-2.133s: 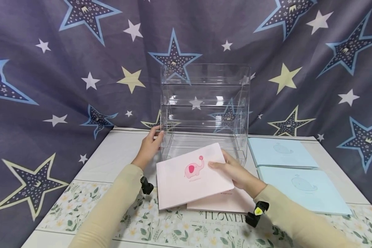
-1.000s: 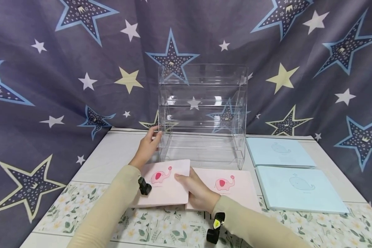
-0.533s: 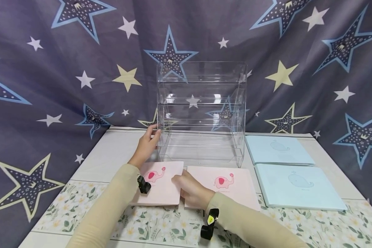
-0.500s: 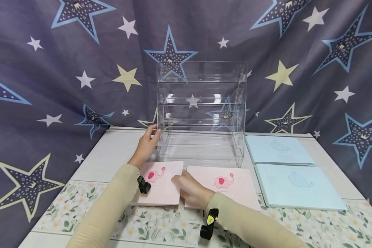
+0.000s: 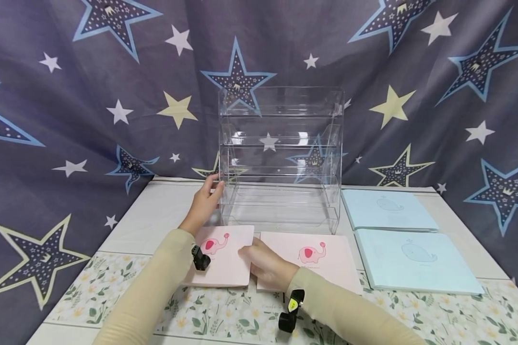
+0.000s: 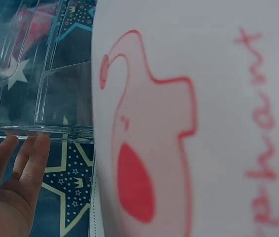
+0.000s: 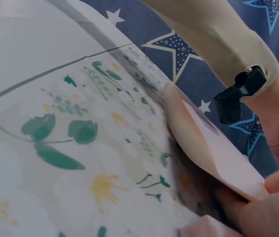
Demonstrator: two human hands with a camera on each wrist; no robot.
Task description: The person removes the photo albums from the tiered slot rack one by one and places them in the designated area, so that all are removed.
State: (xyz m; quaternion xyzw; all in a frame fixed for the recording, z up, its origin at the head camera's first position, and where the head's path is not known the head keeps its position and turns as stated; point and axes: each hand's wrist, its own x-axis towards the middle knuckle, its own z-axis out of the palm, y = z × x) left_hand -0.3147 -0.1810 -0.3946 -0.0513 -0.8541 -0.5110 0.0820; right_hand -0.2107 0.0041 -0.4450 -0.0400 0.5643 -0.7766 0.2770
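Observation:
My right hand point(image 5: 269, 263) pinches the right edge of a pink notebook point(image 5: 230, 266), its thumb on the cover and its fingers underneath. This notebook has an elephant drawing and lies low, partly hidden behind my left wrist. In the right wrist view its pages point(image 7: 218, 148) bow above the flowered tablecloth. My left hand point(image 5: 205, 201) touches the left side of a clear acrylic tiered rack point(image 5: 280, 211). In the left wrist view, the fingertips point(image 6: 40, 145) meet the rack's edge. A second pink elephant notebook point(image 5: 332, 268) lies flat, right of my right hand.
Two light blue whale notebooks, a rear one point(image 5: 406, 218) and a front one point(image 5: 431, 273), lie at the right of the table. A star-patterned curtain point(image 5: 147, 72) hangs close behind the rack. A flowered cloth strip point(image 5: 125, 278) crosses the front.
My right hand has brought the held notebook left and down from in front of the rack, uncovering the second pink one. My left hand stays at the rack. The last half second shows hardly any motion.

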